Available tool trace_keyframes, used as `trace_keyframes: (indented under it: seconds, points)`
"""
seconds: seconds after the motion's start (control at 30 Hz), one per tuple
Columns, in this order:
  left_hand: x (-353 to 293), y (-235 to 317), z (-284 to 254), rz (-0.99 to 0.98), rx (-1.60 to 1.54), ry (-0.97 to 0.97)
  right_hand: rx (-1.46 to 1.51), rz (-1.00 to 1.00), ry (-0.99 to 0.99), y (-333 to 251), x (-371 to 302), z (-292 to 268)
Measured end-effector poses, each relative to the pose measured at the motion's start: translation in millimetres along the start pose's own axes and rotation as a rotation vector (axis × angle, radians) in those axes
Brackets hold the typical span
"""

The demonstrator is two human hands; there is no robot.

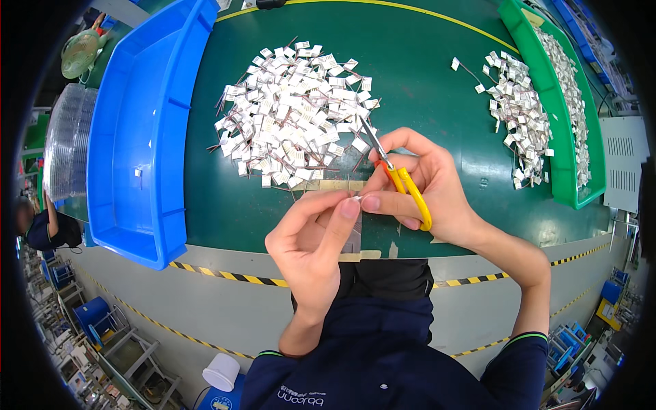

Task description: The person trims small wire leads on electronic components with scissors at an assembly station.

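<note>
My left hand [307, 236] is closed, thumb and forefinger pinching a tiny white piece [356, 198] with thin wire; most of it is hidden by the fingertips. From the other side, my right hand [434, 184] touches the same piece with thumb and forefinger. That right hand also holds scissors [417, 197] with yellow handles, the blades pointing up and away towards the pile. Beyond both hands lies a large heap of small white connectors [290, 113] with dark reddish wires, on the green table mat [424, 82].
A blue bin [140, 229] stands at the left, one small white piece inside. At the right, a second heap of white connectors [523, 119] lies beside a green bin [557, 123] filled with similar pieces. Tape strips [342, 185] mark the mat near my hands. Another person [51, 225] is at far left.
</note>
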State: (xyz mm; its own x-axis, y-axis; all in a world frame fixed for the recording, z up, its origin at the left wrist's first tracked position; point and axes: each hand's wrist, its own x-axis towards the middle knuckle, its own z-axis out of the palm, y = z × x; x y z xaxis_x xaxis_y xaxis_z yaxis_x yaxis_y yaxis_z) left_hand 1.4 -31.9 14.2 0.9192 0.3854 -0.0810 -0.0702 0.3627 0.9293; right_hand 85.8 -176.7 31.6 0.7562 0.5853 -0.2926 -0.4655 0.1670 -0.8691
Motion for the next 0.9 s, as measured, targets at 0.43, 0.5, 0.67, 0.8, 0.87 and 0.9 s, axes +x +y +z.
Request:
trace_keyframes:
  seconds: [0.43, 0.5, 0.67, 0.8, 0.87, 0.9]
  points:
    - [0, 0, 6, 0.087, -0.045, 0.019, -0.125, -0.073, -0.047, 5, -4, 2]
    - [0, 1, 6, 0.097, -0.032, 0.018, -0.128, -0.077, -0.057, 6, -4, 2]
    - [0, 1, 6, 0.111, -0.035, 0.013, -0.170, -0.123, -0.083, 10, -3, 0]
    - [0, 0, 6, 0.118, -0.039, 0.013, -0.130, -0.096, -0.084, 5, -4, 1]
    - [-1, 0, 3, 0.108, -0.055, 0.014, -0.115, -0.082, -0.094, -2, -3, 1]
    - [-1, 0, 2, 0.097, -0.073, 0.013, -0.104, -0.033, -0.139, -10, -2, 0]
